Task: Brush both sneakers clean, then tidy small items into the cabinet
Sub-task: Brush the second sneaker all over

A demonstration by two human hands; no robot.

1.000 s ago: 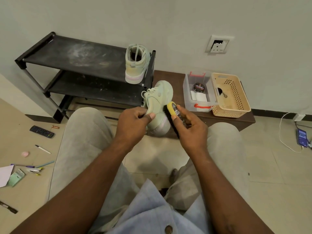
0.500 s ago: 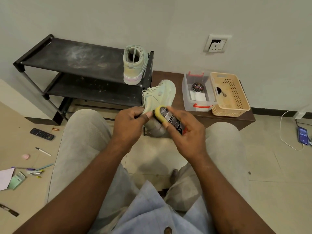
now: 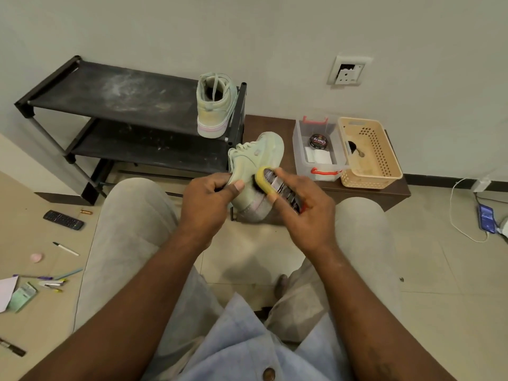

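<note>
Right hand [image 3: 302, 213], grip closed on brush [image 3: 270, 184], now lies flatter across held sneaker [image 3: 255, 166].

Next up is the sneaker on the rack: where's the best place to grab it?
Probably the heel collar of the sneaker, coming from above and the front. It stands upright at the rack's right end, heel toward the camera, its opening facing up.

Soft, even indoor light fills the scene, moderately bright, with no glare. A diffuse shadow lies on the floor tiles [image 3: 247, 259] between the knees, and a fainter one under the rack [image 3: 132, 105]. Wide-angle distortion bends the rack and the left floor edge. The right hand [image 3: 305, 213] and brush [image 3: 275, 185] are slightly motion-blurred; the far wall [image 3: 275, 37] looks soft and grainy.
</note>
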